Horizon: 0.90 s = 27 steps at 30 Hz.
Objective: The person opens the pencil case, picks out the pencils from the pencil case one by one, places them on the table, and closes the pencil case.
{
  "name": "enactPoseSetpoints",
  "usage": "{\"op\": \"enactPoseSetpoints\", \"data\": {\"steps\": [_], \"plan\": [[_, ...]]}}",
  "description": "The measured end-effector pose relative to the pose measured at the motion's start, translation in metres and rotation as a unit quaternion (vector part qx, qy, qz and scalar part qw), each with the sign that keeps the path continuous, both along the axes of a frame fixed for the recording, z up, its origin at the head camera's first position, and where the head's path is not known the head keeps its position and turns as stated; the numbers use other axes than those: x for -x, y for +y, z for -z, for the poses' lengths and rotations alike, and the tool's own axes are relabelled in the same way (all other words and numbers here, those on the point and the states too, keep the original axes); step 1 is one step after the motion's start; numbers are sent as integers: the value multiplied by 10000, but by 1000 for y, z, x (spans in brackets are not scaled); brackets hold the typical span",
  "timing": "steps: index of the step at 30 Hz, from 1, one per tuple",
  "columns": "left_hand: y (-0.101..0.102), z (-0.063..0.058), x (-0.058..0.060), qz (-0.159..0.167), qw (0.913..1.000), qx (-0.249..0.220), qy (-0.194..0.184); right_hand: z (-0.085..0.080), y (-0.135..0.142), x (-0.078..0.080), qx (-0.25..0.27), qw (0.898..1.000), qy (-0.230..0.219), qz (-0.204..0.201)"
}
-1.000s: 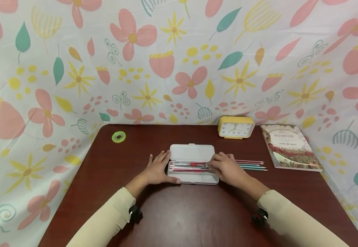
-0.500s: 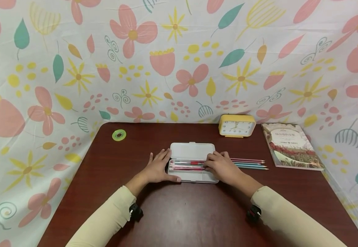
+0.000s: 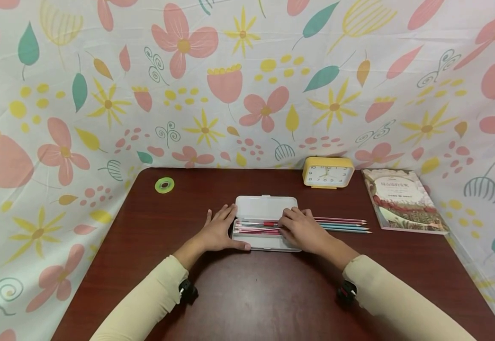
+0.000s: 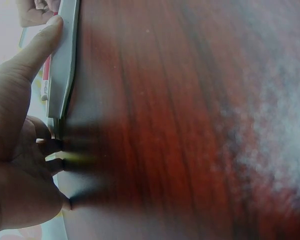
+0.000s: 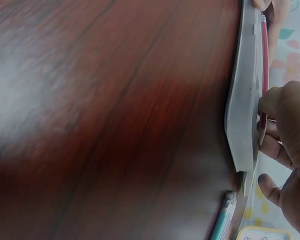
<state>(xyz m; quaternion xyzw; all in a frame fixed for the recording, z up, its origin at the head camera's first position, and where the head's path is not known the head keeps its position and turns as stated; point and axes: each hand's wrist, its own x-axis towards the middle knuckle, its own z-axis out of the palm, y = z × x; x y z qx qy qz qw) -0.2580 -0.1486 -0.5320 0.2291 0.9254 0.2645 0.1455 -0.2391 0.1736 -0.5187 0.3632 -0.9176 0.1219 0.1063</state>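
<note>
A white pencil case (image 3: 266, 243) lies on the table with its lid (image 3: 265, 207) folded back. Several pencils and a red-marked pen (image 3: 268, 223) are inside. My left hand (image 3: 216, 234) spans the case's left end, fingers spread, thumb (image 4: 45, 40) resting on the front rim. Over the right half of the case, my right hand (image 3: 304, 231) pinches a red pencil (image 5: 265, 62) between thumb and fingers; this pencil lies slightly slanted above the rim in the right wrist view. My right hand hides the right ends of the things in the case.
Red and blue pencils (image 3: 347, 228) lie on the table right of the case, partly behind my right hand. A yellow alarm clock (image 3: 328, 173) and a book (image 3: 402, 201) stand and lie farther right. A green tape roll (image 3: 164, 185) lies at back left.
My right hand has moved left over the case, and the red pencil in its grip has tilted slightly. My left hand stays at the case's left end. The head view has shifted slightly.
</note>
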Motion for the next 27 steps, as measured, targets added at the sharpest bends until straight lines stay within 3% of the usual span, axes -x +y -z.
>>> {"op": "enactPoseSetpoints", "data": {"steps": [7, 15, 22, 27], "plan": [[1, -3, 1, -8, 9997, 227, 19, 0, -22, 3, -136, 9998, 121, -34], [0, 4, 1, -3, 9999, -98, 101, -2, -50, 7, -334, 9994, 37, -80], [2, -1, -1, -23, 9999, 118, 46, -3, -58, 10, -349, 9994, -64, -56], [0, 6, 1, -57, 9999, 29, 89, -4, -58, 9, -298, 9995, 39, -72]]}}
